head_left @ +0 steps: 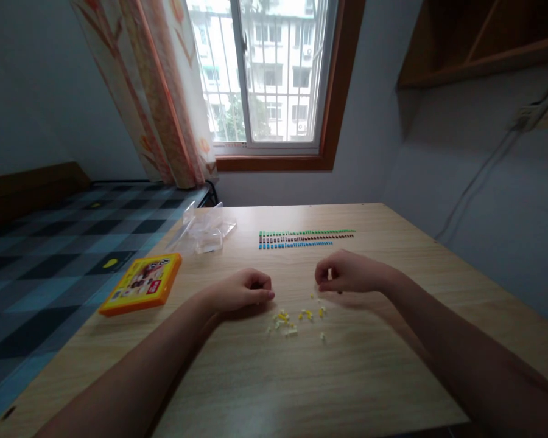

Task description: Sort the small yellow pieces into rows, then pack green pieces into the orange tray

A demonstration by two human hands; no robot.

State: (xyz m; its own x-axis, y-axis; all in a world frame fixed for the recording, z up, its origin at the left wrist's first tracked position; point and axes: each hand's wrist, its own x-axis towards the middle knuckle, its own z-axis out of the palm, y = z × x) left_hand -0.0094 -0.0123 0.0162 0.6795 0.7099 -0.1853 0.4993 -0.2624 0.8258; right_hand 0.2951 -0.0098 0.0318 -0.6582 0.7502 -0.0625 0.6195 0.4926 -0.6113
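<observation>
My left hand (243, 291) rests on the wooden table (393, 340) with its fingers curled into a loose fist; what it holds, if anything, is hidden. My right hand (344, 272) hovers just above the table, fingers pinched together near the thumb on something too small to name. Between and in front of both hands lies a scatter of several tiny yellow and white pieces (296, 319). Farther back, three neat rows of tiny pieces (304, 238) lie side by side: green, dark brown, blue.
An orange-yellow flat box (141, 283) lies near the table's left edge. Clear plastic bags (205, 231) sit at the back left. A bed with a checked cover (50, 255) is left of the table. A window (265, 73) and curtain are behind.
</observation>
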